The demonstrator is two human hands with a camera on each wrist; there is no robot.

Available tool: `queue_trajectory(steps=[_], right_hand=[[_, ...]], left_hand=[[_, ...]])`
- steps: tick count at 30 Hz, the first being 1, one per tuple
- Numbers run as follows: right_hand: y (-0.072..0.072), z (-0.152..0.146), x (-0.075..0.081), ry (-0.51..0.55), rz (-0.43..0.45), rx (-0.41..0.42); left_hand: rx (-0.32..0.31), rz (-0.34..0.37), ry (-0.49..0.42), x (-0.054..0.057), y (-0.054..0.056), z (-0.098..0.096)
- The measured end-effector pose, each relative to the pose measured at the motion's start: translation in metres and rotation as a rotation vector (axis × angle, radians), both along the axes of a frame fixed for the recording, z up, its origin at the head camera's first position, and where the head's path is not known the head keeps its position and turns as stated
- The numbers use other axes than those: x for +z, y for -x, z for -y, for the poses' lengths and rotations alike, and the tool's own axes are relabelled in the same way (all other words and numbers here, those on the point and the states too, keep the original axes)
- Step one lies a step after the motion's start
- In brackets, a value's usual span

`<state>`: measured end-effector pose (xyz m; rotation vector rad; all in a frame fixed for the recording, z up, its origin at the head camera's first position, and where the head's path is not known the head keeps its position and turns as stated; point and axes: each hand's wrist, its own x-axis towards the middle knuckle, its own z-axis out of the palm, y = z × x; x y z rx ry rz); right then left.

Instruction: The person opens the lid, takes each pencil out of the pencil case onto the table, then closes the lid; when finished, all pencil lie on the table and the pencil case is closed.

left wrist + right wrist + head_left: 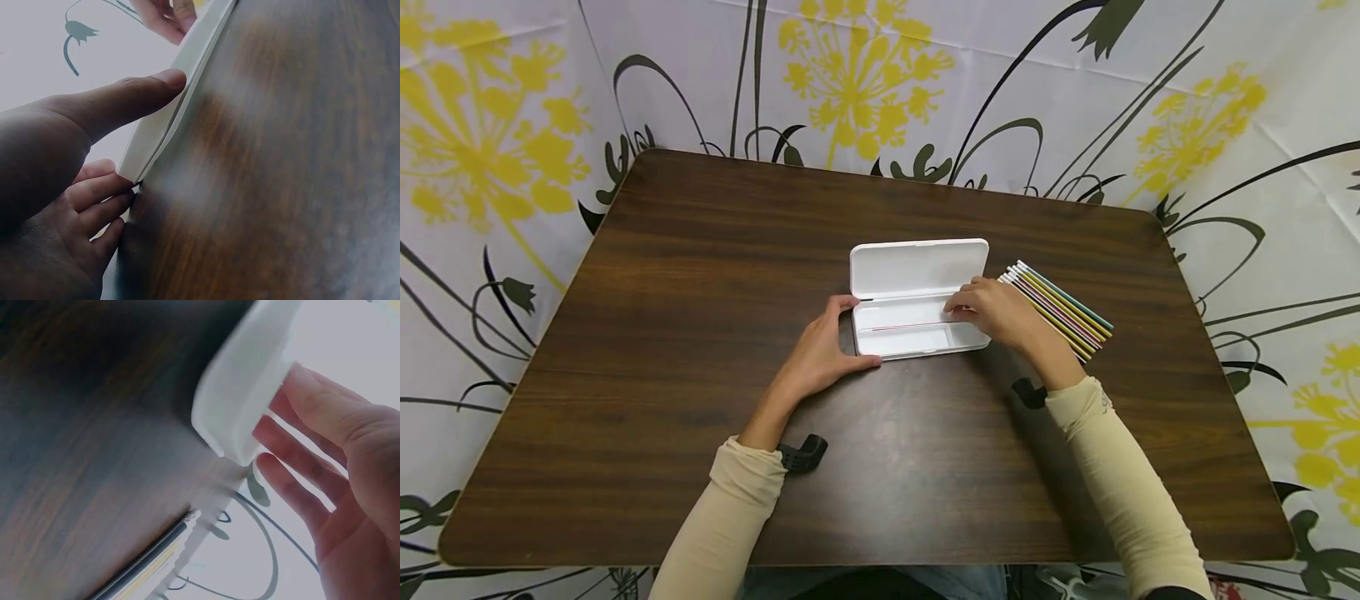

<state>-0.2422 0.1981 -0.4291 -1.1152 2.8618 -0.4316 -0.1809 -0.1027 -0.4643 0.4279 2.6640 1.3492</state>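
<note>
A white pencil case [895, 315] lies with its lid [917, 268] raised at the back. My left hand [820, 354] grips the case's left end, thumb on the front wall and fingers around the far side. Inside the case, a thin red pencil [906, 327] lies lengthwise along the divider. My right hand [996, 310] reaches over the case's right end, its bent fingers dipping inside close to the pencil's right end. In the right wrist view the case wall [237, 394] hides these fingertips, so I cannot tell whether they pinch the pencil.
Several colored pencils [1063, 312] lie side by side at a slant just right of the case, partly under the right forearm. The brown wooden table [700, 275] reaches back to a flower-patterned cloth [857, 75].
</note>
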Motion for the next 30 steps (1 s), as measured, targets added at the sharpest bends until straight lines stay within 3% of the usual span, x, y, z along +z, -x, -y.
queue_trajectory(steps=[17,24,30], right_hand=[[0.000,0.002,-0.004,-0.017,0.012,-0.006],[-0.003,0.002,-0.006,0.013,-0.046,-0.002],[-0.010,-0.007,0.012,0.087,-0.151,-0.008]], left_hand=[[-0.002,-0.006,0.000,-0.001,0.000,-0.001],[0.001,-0.008,-0.001,0.000,0.000,-0.001],[0.005,0.005,0.004,0.001,-0.001,0.000]])
